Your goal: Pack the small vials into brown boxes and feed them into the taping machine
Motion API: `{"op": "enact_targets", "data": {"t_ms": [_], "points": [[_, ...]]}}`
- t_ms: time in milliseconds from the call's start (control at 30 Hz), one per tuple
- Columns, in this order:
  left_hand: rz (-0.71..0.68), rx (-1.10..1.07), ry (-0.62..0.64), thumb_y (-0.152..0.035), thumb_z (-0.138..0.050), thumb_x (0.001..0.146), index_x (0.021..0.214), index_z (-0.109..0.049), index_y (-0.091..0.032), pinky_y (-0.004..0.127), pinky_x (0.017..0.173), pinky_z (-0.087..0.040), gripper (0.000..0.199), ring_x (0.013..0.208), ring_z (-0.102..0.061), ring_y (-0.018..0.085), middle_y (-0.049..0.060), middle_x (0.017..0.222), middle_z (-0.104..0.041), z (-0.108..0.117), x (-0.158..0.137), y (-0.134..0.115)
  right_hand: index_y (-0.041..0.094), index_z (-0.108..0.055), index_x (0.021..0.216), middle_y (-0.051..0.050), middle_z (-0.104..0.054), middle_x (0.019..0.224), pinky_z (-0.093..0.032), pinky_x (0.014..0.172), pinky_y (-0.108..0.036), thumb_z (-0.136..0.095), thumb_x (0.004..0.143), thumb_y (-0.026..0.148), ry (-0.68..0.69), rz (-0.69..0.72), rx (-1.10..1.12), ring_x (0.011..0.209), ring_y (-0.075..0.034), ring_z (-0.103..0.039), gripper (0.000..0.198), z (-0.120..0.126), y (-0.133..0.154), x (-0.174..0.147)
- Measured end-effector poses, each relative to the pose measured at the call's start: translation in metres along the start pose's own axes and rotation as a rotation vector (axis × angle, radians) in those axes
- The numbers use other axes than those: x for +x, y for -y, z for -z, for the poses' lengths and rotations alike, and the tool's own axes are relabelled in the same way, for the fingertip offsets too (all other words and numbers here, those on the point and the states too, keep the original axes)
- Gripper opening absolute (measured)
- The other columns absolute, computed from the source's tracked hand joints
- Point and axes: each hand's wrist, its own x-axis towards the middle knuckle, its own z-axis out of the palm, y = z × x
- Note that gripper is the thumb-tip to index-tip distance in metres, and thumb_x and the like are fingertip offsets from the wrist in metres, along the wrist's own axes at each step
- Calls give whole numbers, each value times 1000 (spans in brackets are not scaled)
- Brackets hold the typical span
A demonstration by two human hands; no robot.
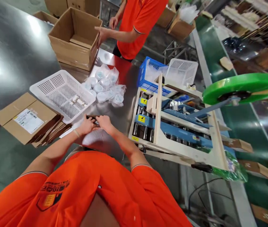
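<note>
My left hand (87, 125) and my right hand (105, 122) meet at the near edge of the metal table. Between them is a small brown cardboard piece (91, 116), mostly hidden by my fingers. Both hands have their fingers curled around it. Just beyond them stands a white perforated basket (51, 82) with several small white pieces (78, 100) inside. To its right lies a pile of round white items in clear plastic bags (105, 86). A stack of flattened cardboard boxes (30, 118), the top one bearing a white label, is left of my left hand.
A large open carton (73, 53) stands at the far side, with a co-worker's hand (102, 34) on it. At right are a roller box-sealing machine (171, 126) with a green tape roll (240, 88), a blue crate (145, 74), and a green conveyor (219, 60) carrying small cartons.
</note>
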Motion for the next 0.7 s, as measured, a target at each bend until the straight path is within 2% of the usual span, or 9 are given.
{"op": "enact_targets", "data": {"t_ms": [100,133,200,267,333,467,600,633,700], "points": [[-19,-12,17,-45,-69,102,117,-87,-37,70,124,-23,25,125,-58,35,11,132,-75,-2,1,-13,19,-78,113,-18,-81,110,-58,95,-37,-53,108,27,-305,-209,124,110,-30,-76,26,-4,-43,-42],[-32,-26,22,-45,-69,102,119,-86,-37,70,124,-23,26,126,-57,35,11,132,-75,-4,3,-20,19,-77,109,-16,-80,100,-60,91,-38,-55,106,28,-327,-281,214,101,-30,-76,24,-8,-57,-52],[-70,-54,30,-45,-70,101,120,-87,-35,71,125,-23,27,127,-57,35,12,133,-76,-8,13,-36,19,-74,101,-8,-75,82,-61,80,-36,-62,98,29,-246,-316,414,84,-27,-74,15,-18,-77,-62],[-105,-75,37,-47,-70,101,116,-88,-32,73,124,-24,27,126,-57,35,13,132,-76,-12,26,-51,20,-70,94,-2,-71,74,-60,76,-33,-70,89,26,-125,-291,497,76,-24,-71,8,-30,-83,-61],[-121,-97,31,-48,-69,101,111,-88,-30,74,123,-25,28,125,-58,35,14,130,-77,-15,36,-60,20,-68,87,-1,-70,74,-58,79,-32,-73,84,19,-42,-264,424,77,-22,-69,7,-37,-78,-52],[-147,-238,-47,-43,-61,105,108,-85,-29,70,124,-29,28,129,-59,31,10,127,-79,-18,35,-51,20,-66,75,-6,-73,85,-55,91,-34,-72,87,11,20,-157,304,91,-23,-71,16,-33,-71,-43],[79,-488,-307,-36,-49,110,126,-77,-20,54,122,-45,37,133,-62,28,14,134,-75,-25,12,-17,20,-77,87,-14,-77,120,-56,109,-38,-77,92,16,16,78,272,120,-28,-71,6,-39,-87,-67],[142,-578,-331,-37,-52,109,133,-74,-18,51,119,-49,38,134,-63,28,15,137,-74,-29,8,-9,20,-80,94,-14,-76,129,-56,112,-40,-77,92,16,5,123,247,125,-28,-70,5,-44,-92,-75],[197,-753,-280,-41,-65,102,143,-69,-18,47,112,-56,46,132,-67,28,16,139,-73,-38,9,0,22,-82,102,-14,-73,141,-56,115,-42,-72,96,14,-24,159,180,131,-29,-69,14,-55,-98,-85]]}}
